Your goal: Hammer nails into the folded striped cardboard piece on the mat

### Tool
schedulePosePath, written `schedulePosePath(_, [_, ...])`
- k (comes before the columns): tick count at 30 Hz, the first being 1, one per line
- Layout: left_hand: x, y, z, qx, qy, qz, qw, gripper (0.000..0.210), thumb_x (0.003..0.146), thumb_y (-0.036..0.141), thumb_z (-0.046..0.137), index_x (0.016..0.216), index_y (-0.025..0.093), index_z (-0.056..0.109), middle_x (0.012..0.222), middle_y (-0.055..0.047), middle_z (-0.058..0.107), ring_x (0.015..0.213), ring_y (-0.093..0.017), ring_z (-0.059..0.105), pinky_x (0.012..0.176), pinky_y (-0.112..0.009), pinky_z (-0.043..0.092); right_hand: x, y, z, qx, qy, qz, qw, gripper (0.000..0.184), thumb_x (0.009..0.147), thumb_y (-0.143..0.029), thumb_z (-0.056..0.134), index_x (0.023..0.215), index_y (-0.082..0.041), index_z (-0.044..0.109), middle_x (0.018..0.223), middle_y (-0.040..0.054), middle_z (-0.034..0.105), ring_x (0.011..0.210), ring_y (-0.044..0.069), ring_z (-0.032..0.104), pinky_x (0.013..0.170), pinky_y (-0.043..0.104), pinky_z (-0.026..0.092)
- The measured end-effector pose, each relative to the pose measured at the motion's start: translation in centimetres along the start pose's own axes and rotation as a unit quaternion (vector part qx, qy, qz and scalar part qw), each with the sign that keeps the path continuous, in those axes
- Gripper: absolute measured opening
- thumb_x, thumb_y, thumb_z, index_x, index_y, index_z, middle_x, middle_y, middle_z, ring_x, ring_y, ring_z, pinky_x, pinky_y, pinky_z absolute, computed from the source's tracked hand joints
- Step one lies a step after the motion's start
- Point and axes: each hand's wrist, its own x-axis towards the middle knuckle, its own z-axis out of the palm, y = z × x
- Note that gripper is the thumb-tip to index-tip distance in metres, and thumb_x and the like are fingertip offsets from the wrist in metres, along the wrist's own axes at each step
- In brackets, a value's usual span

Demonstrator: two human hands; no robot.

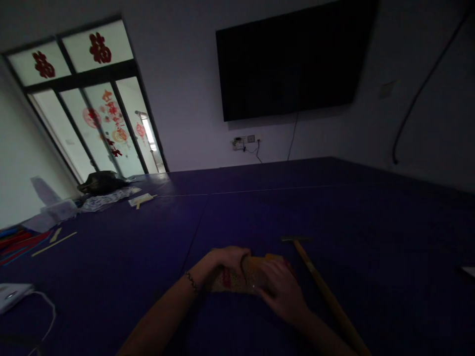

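Note:
A tan, dotted piece with red marks and an orange-yellow upper part (233,281) lies on the dark blue table cover in front of me; the dim light hides its exact kind. My left hand (230,259) is closed over its top from the left, with a beaded bracelet on the wrist. At its right end, my right hand (280,287) grips it with fingers over the top and thumb below. Just right of that hand lies a hammer (319,282), its thin head away from me and its long wooden handle running toward the lower edge.
Red and blue strips (22,244), a thin pale stick (54,244) and a clear plastic box (55,213) lie at the left. Farther back are a black bag (102,182) and patterned sheets (107,199). A white device (14,295) with a cable sits near left.

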Motion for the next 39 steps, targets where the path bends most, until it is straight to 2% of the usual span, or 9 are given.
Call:
schedulePosePath(3, [0.3, 0.4, 0.3, -0.011, -0.024, 0.029, 0.999, 0.062, 0.046, 0.039, 0.074, 0.100, 0.021, 0.050, 0.094, -0.002, 0.058, 0.083, -0.020, 0.056, 0.063, -0.024, 0.042, 0.5, -0.2, -0.4, 0.021, -0.129, -0.015, 0.991, 0.064, 0.061, -0.042, 0.063, 0.119, -0.018, 0.045, 0.125, 0.0091, 0.046, 0.116, 0.028, 0.038, 0.097, 0.044, 0.030])
schedulePosePath(7, [0.1, 0.5, 0.6, -0.019, -0.031, 0.030, 0.999, 0.057, 0.049, 0.035, 0.073, 0.100, 0.021, 0.051, 0.093, -0.001, 0.059, 0.082, -0.018, 0.056, 0.064, -0.024, 0.043, 0.8, -0.5, -0.3, 0.045, -0.204, 0.007, 0.978, 0.053, 0.065, -0.035, 0.060, 0.115, -0.020, 0.051, 0.127, 0.0079, 0.045, 0.118, 0.027, 0.035, 0.099, 0.044, 0.027])
schedulePosePath(10, [-0.5, 0.8, 0.7, -0.003, 0.000, 0.030, 1.000, 0.064, 0.049, 0.035, 0.074, 0.107, 0.023, 0.049, 0.098, -0.002, 0.058, 0.087, -0.020, 0.056, 0.069, -0.026, 0.044, 1.0, -0.4, -0.1, 0.062, -0.214, 0.004, 0.975, 0.049, 0.068, -0.031, 0.056, 0.115, -0.020, 0.051, 0.125, 0.0077, 0.047, 0.118, 0.026, 0.035, 0.099, 0.043, 0.028])
schedulePosePath(14, [-2.4, 1.3, 1.0, 0.043, 0.093, 0.037, 0.994, 0.077, 0.050, 0.040, 0.073, 0.119, 0.022, 0.041, 0.116, -0.008, 0.050, 0.105, -0.026, 0.047, 0.086, -0.035, 0.038, 1.0, 0.1, 0.3, 0.072, -0.228, 0.002, 0.971, 0.052, 0.069, -0.035, 0.055, 0.118, -0.018, 0.048, 0.126, 0.0098, 0.046, 0.117, 0.027, 0.038, 0.097, 0.043, 0.029])
schedulePosePath(19, [-6.2, 1.3, 2.6, 0.091, 0.201, 0.040, 0.975, 0.069, 0.062, 0.049, 0.062, 0.122, 0.023, 0.039, 0.124, -0.010, 0.042, 0.117, -0.027, 0.034, 0.096, -0.042, 0.028, 0.9, 0.4, 0.4, 0.074, -0.219, -0.017, 0.973, 0.052, 0.075, -0.041, 0.049, 0.121, -0.017, 0.045, 0.125, 0.0102, 0.047, 0.116, 0.026, 0.036, 0.097, 0.044, 0.028])
schedulePosePath(23, [-8.2, 0.7, 5.2, 0.119, 0.208, 0.068, 0.968, 0.050, 0.073, 0.046, 0.053, 0.117, 0.025, 0.044, 0.121, -0.007, 0.046, 0.117, -0.025, 0.034, 0.097, -0.042, 0.027, 0.9, 0.0, 0.2, 0.053, -0.201, -0.023, 0.978, 0.046, 0.073, -0.038, 0.052, 0.115, -0.020, 0.051, 0.119, 0.0088, 0.051, 0.110, 0.027, 0.040, 0.092, 0.044, 0.033])
schedulePosePath(27, [-8.4, -0.1, 7.1, 0.128, 0.222, 0.065, 0.964, 0.036, 0.081, 0.035, 0.045, 0.115, 0.024, 0.047, 0.121, -0.008, 0.048, 0.115, -0.022, 0.038, 0.095, -0.039, 0.032, 0.7, -0.1, 0.4, 0.015, -0.186, -0.016, 0.982, 0.044, 0.072, -0.035, 0.054, 0.113, -0.019, 0.052, 0.116, 0.0114, 0.051, 0.107, 0.028, 0.042, 0.091, 0.046, 0.034])
schedulePosePath(32, [-8.1, -0.2, 7.5, 0.117, 0.233, 0.066, 0.963, 0.034, 0.083, 0.030, 0.041, 0.116, 0.024, 0.046, 0.122, -0.007, 0.048, 0.117, -0.021, 0.038, 0.096, -0.040, 0.032, 0.5, -0.1, 0.3, -0.006, -0.198, -0.049, 0.979, 0.049, 0.072, -0.037, 0.057, 0.118, -0.021, 0.048, 0.119, 0.0103, 0.051, 0.112, 0.027, 0.040, 0.092, 0.044, 0.035])
schedulePosePath(39, [-8.2, -0.3, 8.0, 0.095, 0.251, 0.059, 0.961, 0.038, 0.082, 0.026, 0.042, 0.119, 0.019, 0.044, 0.125, -0.010, 0.046, 0.120, -0.021, 0.035, 0.100, -0.041, 0.030, 0.5, -0.2, 0.5, -0.044, -0.190, -0.075, 0.978, 0.038, 0.076, -0.025, 0.053, 0.114, -0.020, 0.051, 0.115, 0.0094, 0.055, 0.109, 0.026, 0.044, 0.090, 0.042, 0.039])
